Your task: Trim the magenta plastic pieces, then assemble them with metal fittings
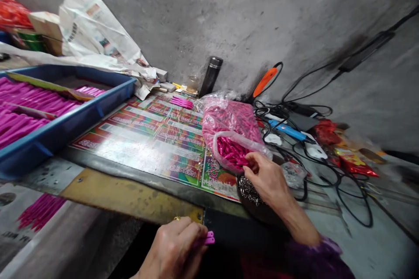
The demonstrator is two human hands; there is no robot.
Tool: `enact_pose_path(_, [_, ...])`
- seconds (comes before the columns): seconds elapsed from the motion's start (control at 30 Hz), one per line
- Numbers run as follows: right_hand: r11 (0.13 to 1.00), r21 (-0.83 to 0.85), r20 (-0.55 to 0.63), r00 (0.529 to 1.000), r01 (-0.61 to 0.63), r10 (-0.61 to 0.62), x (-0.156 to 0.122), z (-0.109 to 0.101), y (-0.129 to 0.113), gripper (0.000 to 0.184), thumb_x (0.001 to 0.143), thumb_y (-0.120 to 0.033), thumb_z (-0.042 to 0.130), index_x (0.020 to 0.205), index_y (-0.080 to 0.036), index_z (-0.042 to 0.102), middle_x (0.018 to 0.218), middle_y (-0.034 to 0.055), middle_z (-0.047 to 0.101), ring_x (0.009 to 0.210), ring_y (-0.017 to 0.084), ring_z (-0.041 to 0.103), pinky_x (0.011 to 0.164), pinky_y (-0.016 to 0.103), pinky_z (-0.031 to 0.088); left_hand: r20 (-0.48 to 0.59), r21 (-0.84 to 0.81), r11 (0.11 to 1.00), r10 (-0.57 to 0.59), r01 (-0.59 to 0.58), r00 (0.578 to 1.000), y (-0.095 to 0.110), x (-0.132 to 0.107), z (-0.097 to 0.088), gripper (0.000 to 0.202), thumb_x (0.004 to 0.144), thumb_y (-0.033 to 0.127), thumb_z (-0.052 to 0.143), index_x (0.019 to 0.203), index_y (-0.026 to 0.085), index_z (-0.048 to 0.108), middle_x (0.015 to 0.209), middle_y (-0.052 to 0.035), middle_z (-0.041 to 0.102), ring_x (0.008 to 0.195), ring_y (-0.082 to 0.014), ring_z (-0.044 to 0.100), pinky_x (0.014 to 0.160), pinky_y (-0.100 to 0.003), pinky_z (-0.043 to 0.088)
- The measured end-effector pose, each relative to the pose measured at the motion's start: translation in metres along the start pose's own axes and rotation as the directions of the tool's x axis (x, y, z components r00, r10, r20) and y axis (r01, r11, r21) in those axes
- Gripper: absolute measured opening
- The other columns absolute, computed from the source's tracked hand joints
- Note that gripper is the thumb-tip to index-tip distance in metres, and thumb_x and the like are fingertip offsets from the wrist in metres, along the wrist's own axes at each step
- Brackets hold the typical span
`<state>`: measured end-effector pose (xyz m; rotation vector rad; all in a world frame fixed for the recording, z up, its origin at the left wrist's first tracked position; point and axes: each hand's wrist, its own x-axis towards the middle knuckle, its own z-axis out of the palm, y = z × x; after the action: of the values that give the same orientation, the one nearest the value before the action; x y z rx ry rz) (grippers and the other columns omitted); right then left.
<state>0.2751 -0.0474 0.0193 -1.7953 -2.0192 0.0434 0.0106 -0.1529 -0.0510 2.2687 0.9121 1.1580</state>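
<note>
Low at the front edge of the table, my left hand [178, 246] is closed around slim pink plastic pieces [209, 238]; their ends, with small holes, stick out past the fingers. My right hand [270, 181] reaches to the mouth of a clear plastic bag [225, 113]. Thumb and forefinger are pinched together at the edge of the small pink parts [231, 150] in it; whatever is between the fingertips is hidden. Below that wrist, partly covered, a dark round dish [248, 192] holds small shiny metal pieces.
A blue tray [114, 96] of long pink pieces stands at the left. Several pink pieces [181, 102] lie on the printed sheet [131, 148]. Behind are a black cylinder [211, 76] and an orange-handled tool [264, 82]. Tangled cables [288, 113] and a blue tool [284, 130] lie right.
</note>
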Motion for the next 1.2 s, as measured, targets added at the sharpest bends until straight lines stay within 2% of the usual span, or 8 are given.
enact_pose_path(0.1, [0.964,0.264,0.011,1.0,-0.021,0.019,-0.037,-0.009,-0.018,0.028,0.088,-0.03,0.052,0.111,-0.016,0.062,0.083,0.0049,0.068,0.066,0.018,0.067,0.06,0.028,0.056,-0.015,-0.032,0.999,-0.032,0.032,0.999,0.007,0.001,-0.004,0.012,0.096,0.014,0.051,0.094,0.018,0.062,0.073,-0.0016,0.065,0.06,-0.0124,0.063,0.055,-0.019,0.047])
enact_pose_path(0.17, [0.777,0.619,0.061,0.993,-0.115,0.099,-0.066,-0.011,-0.031,0.024,0.088,-0.035,0.063,0.103,-0.017,0.066,0.078,0.0039,0.068,0.06,0.017,0.067,0.056,0.027,0.057,-0.021,-0.06,0.996,-0.062,0.061,0.998,0.012,0.0,-0.005,0.011,0.095,0.015,0.053,0.094,0.019,0.063,0.073,-0.0009,0.066,0.06,-0.0116,0.063,0.055,-0.018,0.046])
enact_pose_path(0.23, [0.584,0.786,0.123,0.978,-0.201,0.17,-0.093,-0.011,-0.041,0.021,0.085,-0.035,0.074,0.096,-0.018,0.068,0.073,0.0021,0.068,0.057,0.016,0.066,0.055,0.024,0.056,-0.018,-0.095,0.992,-0.083,0.081,0.996,0.017,-0.002,-0.006,0.01,0.094,0.014,0.056,0.093,0.019,0.064,0.074,0.0001,0.067,0.061,-0.0107,0.063,0.056,-0.018,0.045])
enact_pose_path(0.33, [0.435,0.846,0.221,0.946,-0.307,0.238,-0.126,-0.007,-0.051,0.022,0.081,-0.034,0.082,0.092,-0.019,0.069,0.066,0.0002,0.068,0.054,0.013,0.065,0.054,0.019,0.052,0.012,-0.131,0.983,-0.127,0.127,0.992,0.024,-0.004,-0.008,0.009,0.092,0.012,0.06,0.094,0.019,0.066,0.074,0.0016,0.067,0.061,-0.0089,0.062,0.057,-0.016,0.044])
enact_pose_path(0.5, [0.307,0.84,0.389,0.891,-0.448,0.235,-0.158,-0.003,-0.063,0.027,0.081,-0.039,0.083,0.092,-0.019,0.069,0.058,0.0014,0.069,0.054,0.015,0.066,0.056,0.021,0.053,0.042,-0.147,0.977,-0.148,0.152,0.988,0.036,-0.008,-0.014,0.009,0.09,0.012,0.062,0.092,0.017,0.069,0.072,0.0017,0.068,0.056,-0.0074,0.059,0.054,-0.015,0.042])
enact_pose_path(0.7, [0.298,0.847,0.382,0.894,-0.44,0.233,-0.165,0.0,-0.076,0.024,0.08,-0.036,0.083,0.09,-0.018,0.071,0.062,0.0028,0.071,0.054,0.015,0.067,0.056,0.02,0.053,0.046,-0.144,0.98,-0.134,0.139,0.99,0.041,-0.014,-0.013,0.01,0.09,0.01,0.062,0.091,0.016,0.069,0.07,0.0013,0.068,0.056,-0.0077,0.057,0.054,-0.016,0.041])
enact_pose_path(0.9, [0.306,0.852,0.361,0.899,-0.425,0.247,-0.172,0.008,-0.077,0.025,0.081,-0.037,0.082,0.094,-0.018,0.072,0.068,0.0028,0.072,0.056,0.015,0.068,0.059,0.021,0.055,0.08,-0.124,0.977,-0.164,0.174,0.983,0.04,-0.021,-0.009,0.01,0.089,0.01,0.062,0.092,0.016,0.069,0.072,0.0005,0.068,0.059,-0.0093,0.06,0.055,-0.018,0.041])
enact_pose_path(1.2, [0.36,0.834,0.339,0.903,-0.418,0.263,-0.179,0.016,-0.077,0.027,0.082,-0.039,0.08,0.095,-0.018,0.072,0.073,0.0037,0.073,0.057,0.017,0.069,0.058,0.023,0.057,0.111,-0.113,0.973,-0.186,0.199,0.976,0.038,-0.025,-0.007,0.007,0.092,0.014,0.063,0.092,0.016,0.07,0.073,-0.0006,0.068,0.061,-0.0104,0.062,0.056,-0.018,0.043])
